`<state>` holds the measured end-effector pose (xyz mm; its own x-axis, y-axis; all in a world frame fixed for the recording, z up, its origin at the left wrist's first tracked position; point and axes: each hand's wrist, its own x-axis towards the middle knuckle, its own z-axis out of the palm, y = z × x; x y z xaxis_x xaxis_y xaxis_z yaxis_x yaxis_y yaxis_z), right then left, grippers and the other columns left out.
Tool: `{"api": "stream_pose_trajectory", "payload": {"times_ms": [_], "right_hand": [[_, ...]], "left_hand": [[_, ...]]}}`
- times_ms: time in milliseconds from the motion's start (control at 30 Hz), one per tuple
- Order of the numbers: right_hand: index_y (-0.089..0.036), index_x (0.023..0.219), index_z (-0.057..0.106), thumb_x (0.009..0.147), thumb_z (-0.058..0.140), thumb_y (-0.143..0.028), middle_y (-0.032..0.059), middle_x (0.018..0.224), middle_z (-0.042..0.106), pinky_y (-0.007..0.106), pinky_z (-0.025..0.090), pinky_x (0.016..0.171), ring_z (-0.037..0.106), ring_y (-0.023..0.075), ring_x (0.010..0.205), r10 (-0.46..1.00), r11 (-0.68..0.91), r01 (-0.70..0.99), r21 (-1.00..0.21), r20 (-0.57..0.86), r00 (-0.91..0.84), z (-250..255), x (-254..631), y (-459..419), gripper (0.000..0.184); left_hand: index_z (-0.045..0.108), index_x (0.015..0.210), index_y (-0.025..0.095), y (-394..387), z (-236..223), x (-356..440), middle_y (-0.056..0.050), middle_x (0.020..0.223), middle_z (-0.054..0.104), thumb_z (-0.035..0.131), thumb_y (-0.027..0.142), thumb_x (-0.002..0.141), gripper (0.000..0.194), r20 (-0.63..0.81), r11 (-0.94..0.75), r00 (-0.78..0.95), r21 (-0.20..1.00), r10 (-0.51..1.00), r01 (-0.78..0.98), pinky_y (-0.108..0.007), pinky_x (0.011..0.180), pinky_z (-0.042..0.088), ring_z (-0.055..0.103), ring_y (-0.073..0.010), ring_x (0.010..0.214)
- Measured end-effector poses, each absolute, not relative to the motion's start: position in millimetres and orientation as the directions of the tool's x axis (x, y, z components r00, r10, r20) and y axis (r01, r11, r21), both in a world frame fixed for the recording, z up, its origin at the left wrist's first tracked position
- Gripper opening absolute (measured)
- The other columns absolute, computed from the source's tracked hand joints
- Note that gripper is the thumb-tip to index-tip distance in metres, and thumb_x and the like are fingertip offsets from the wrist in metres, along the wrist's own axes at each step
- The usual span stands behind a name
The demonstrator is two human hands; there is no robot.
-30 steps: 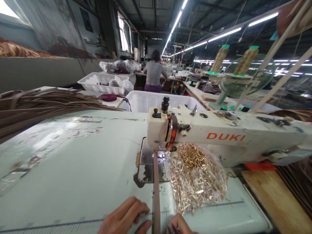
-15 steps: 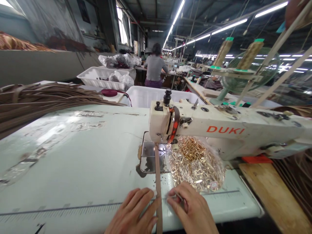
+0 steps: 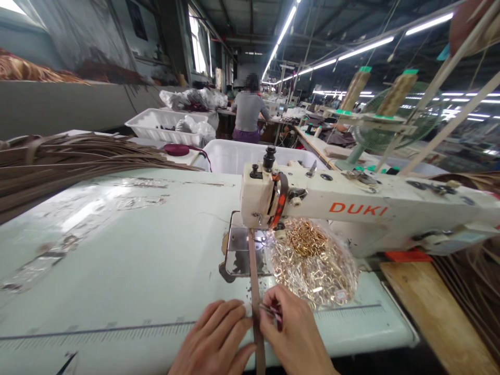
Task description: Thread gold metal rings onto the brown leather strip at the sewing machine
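A narrow brown strap (image 3: 254, 281) runs from under the needle of the white DUKI sewing machine (image 3: 351, 211) toward me across the pale green table (image 3: 117, 250). My left hand (image 3: 214, 341) lies flat on the table, fingertips against the strap's left edge. My right hand (image 3: 295, 338) is closed on a small metal tool (image 3: 269, 310), its tip touching the strap's right edge.
A clear bag of gold metal rings (image 3: 314, 263) lies just right of the strap. A pile of brown straps (image 3: 58, 161) fills the table's far left. White bins (image 3: 242, 153) stand behind the machine; thread cones (image 3: 355, 88) and a fan at right. A person (image 3: 248, 112) sits at a far table.
My right hand has closed in toward the strap, bringing the tool tip to its edge. Both hands sit farther up the table than a second ago. The view has shifted slightly.
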<state>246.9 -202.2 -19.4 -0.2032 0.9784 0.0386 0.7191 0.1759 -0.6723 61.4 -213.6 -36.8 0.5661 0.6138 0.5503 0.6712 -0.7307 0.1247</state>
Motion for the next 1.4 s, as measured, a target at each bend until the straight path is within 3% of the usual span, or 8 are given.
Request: {"api": "stream_pose_trajectory", "payload": {"times_ms": [100,233,333,500,667,900,1100,1400], "right_hand": [[-0.021,0.071,0.045,0.084,0.05,-0.027,-0.0051,0.061,0.045,0.021,0.033,0.05,0.046,0.0107,0.053,0.982,0.1,0.555,-0.826,-0.007,-0.189,-12,255,-209,0.015],[-0.02,0.076,0.052,0.095,0.043,-0.042,-0.0024,0.068,0.051,0.02,0.039,0.055,0.05,0.0118,0.061,0.988,0.118,0.591,-0.798,0.035,-0.149,-11,270,-216,0.029],[-0.024,0.1,0.058,0.098,0.038,-0.043,0.0011,0.089,0.06,0.021,0.047,0.065,0.06,0.0143,0.076,0.974,0.226,0.71,-0.667,0.142,-0.176,-17,281,-222,0.028],[-0.027,0.13,0.045,0.101,0.031,-0.036,0.005,0.104,0.058,0.026,0.054,0.063,0.065,0.0172,0.081,0.922,0.367,0.853,-0.371,0.265,-0.282,-24,283,-225,0.033],[-0.023,0.109,0.05,0.101,0.028,-0.035,0.0043,0.092,0.055,0.032,0.05,0.058,0.061,0.0206,0.078,0.913,0.39,0.852,-0.35,0.269,-0.307,-22,271,-217,0.026],[-0.022,0.095,0.045,0.096,0.05,-0.027,0.0013,0.086,0.054,0.032,0.042,0.054,0.058,0.0213,0.071,0.905,0.396,0.858,-0.327,0.299,-0.303,-24,261,-213,0.007],[-0.022,0.089,0.045,0.085,0.066,-0.017,0.0004,0.085,0.053,0.032,0.039,0.053,0.056,0.0218,0.071,0.891,0.405,0.895,-0.188,0.303,-0.34,-22,260,-207,0.021],[-0.022,0.086,0.044,0.079,0.073,-0.016,-0.0015,0.082,0.051,0.033,0.036,0.052,0.055,0.0206,0.072,0.851,0.47,0.879,-0.083,0.307,-0.426,-24,262,-203,0.031]], "left_hand": [[0.058,0.1,0.019,-215,-39,62,-0.003,0.1,0.066,0.056,0.022,0.09,0.011,0.511,-0.711,0.525,0.286,0.68,0.642,-0.035,0.081,0.054,0.061,-0.0216,0.097],[0.055,0.105,0.021,-211,-46,65,-0.004,0.1,0.06,0.053,0.026,0.094,0.012,0.479,-0.604,0.388,0.474,0.787,0.64,-0.031,0.081,0.054,0.059,-0.0183,0.095],[0.051,0.121,0.021,-204,-49,71,-0.008,0.112,0.056,0.045,0.031,0.098,0.025,0.524,-0.606,0.361,0.431,0.772,0.669,-0.031,0.085,0.054,0.058,-0.0187,0.101],[0.056,0.109,0.017,-197,-38,79,-0.008,0.1,0.061,0.04,0.015,0.097,0.021,0.474,-0.705,0.548,0.264,0.689,0.658,-0.036,0.076,0.057,0.06,-0.0217,0.089],[0.055,0.096,0.015,-199,-32,83,-0.008,0.093,0.061,0.04,0.006,0.091,0.018,0.418,-0.71,0.603,0.17,0.68,0.683,-0.039,0.075,0.057,0.061,-0.0245,0.089],[0.046,0.102,0.02,-205,-38,80,-0.003,0.086,0.059,0.033,0.014,0.097,0.015,0.525,-0.599,0.365,0.393,0.769,0.698,-0.03,0.065,0.054,0.063,-0.0173,0.074],[0.043,0.107,0.024,-209,-45,78,-0.004,0.106,0.056,0.047,0.03,0.096,0.014,0.351,-0.458,0.302,0.564,0.886,0.687,-0.031,0.08,0.054,0.062,-0.0186,0.097],[0.043,0.114,0.025,-211,-53,79,-0.008,0.127,0.046,0.052,0.027,0.093,0.024,0.297,-0.404,0.279,0.567,0.913,0.718,-0.038,0.091,0.053,0.058,-0.0227,0.11]]}}
